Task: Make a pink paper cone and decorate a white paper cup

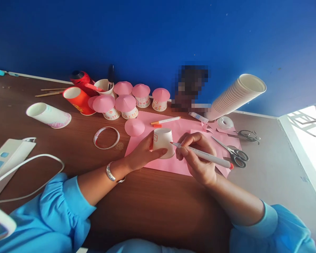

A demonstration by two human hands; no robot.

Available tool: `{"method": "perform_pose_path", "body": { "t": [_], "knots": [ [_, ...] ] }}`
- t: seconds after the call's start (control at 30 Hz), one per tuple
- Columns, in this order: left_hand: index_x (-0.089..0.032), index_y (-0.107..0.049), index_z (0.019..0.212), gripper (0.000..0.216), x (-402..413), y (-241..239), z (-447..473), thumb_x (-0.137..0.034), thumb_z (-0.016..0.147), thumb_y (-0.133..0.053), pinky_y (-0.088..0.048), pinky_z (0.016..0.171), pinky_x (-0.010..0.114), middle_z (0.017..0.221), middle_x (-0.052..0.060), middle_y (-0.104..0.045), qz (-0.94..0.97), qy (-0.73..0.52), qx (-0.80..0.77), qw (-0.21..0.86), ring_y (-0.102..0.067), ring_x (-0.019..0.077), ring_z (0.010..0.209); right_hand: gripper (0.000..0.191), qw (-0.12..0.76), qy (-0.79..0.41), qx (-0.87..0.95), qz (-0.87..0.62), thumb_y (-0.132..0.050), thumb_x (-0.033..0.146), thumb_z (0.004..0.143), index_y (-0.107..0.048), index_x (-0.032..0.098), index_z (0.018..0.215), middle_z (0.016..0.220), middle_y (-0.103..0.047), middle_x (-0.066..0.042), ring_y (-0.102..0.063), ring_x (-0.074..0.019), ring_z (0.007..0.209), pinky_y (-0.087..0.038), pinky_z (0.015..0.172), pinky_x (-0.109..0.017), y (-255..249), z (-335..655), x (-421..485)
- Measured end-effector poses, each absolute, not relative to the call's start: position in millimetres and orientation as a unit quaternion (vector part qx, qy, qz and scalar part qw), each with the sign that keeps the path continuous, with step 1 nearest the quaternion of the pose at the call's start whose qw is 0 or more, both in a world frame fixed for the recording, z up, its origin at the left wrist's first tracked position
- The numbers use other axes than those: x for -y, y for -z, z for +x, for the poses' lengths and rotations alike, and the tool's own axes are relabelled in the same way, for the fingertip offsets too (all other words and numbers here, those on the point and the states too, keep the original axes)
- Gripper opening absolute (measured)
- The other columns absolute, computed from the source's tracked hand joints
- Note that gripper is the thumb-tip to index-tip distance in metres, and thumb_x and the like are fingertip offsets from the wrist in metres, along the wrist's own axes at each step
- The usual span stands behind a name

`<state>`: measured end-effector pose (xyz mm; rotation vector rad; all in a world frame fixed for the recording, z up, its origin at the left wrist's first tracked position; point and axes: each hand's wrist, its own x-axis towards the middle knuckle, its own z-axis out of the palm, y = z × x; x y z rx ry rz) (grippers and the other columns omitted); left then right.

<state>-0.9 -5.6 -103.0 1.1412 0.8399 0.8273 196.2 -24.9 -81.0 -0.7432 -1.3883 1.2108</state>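
Note:
My left hand [144, 151] is closed around a white paper cup [163, 140], upside down, with a small red outline drawn on its side. In my right hand [198, 156] is a red marker [208, 157], its tip at the cup's right edge; whether it touches cannot be told. Both hands are over a sheet of pink paper [137, 163]. Just behind the cup, an orange marker [165, 120] and a small red cap [157, 125] lie on the paper. A pink paper cone [135, 127] rests left of the cup.
Several decorated cups with pink cone tops [129, 105] stand at the back. Scissors [234, 153], a tape roll [225, 123] and a leaning stack of cups [234, 96] are on the right. Leftward are a white ring [106, 137], a red cup [80, 102] and a power strip [10, 163].

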Motion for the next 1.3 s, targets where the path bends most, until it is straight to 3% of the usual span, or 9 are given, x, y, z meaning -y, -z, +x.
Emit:
{"method": "perform_pose_path", "body": {
  "t": [0.13,0.33,0.57,1.3],
  "knots": [
    [-0.020,-0.063,0.109,0.038,4.3,104.5,-1.9,-0.047,0.087,-0.079,-0.054,0.087,0.038,0.102,0.005,-0.068,0.534,-0.360,-0.363,0.673,-0.064,0.0235,0.098,0.006,0.526,-0.511,0.613,-0.294,-0.065,0.023,0.100,-0.061,0.025,0.096,0.081,-0.061,0.001,-0.056,-0.0146,0.070,-0.045,0.062,-0.029,85.0,193.3,23.6],
    [-0.020,-0.057,0.123,0.052,5.8,106.0,-0.8,-0.044,0.085,-0.083,-0.053,0.088,0.036,0.115,0.007,-0.065,0.548,-0.355,-0.399,0.644,-0.063,0.0246,0.107,0.011,0.514,-0.422,0.675,-0.321,-0.060,0.013,0.098,-0.060,0.022,0.103,0.082,-0.061,-0.001,-0.057,-0.0146,0.069,-0.047,0.058,-0.029,74.7,197.2,28.2],
    [-0.018,-0.056,0.122,0.053,6.3,101.2,0.3,-0.045,0.084,-0.082,-0.053,0.088,0.039,0.115,0.010,-0.067,0.572,-0.337,-0.403,0.630,-0.064,0.0269,0.107,0.023,0.514,-0.309,0.746,-0.290,-0.063,0.006,0.090,-0.059,0.022,0.106,0.086,-0.064,-0.003,-0.064,-0.0158,0.072,-0.053,0.060,-0.030,78.4,196.4,27.6],
    [-0.019,-0.055,0.125,0.056,7.6,99.1,0.3,-0.045,0.083,-0.082,-0.054,0.090,0.041,0.119,0.011,-0.067,0.581,-0.317,-0.417,0.623,-0.064,0.0291,0.111,0.020,0.495,-0.277,0.761,-0.316,-0.061,0.005,0.090,-0.057,0.024,0.099,0.081,-0.067,-0.003,-0.066,-0.0154,0.065,-0.052,0.053,-0.028,75.4,198.4,23.6]
  ]
}}
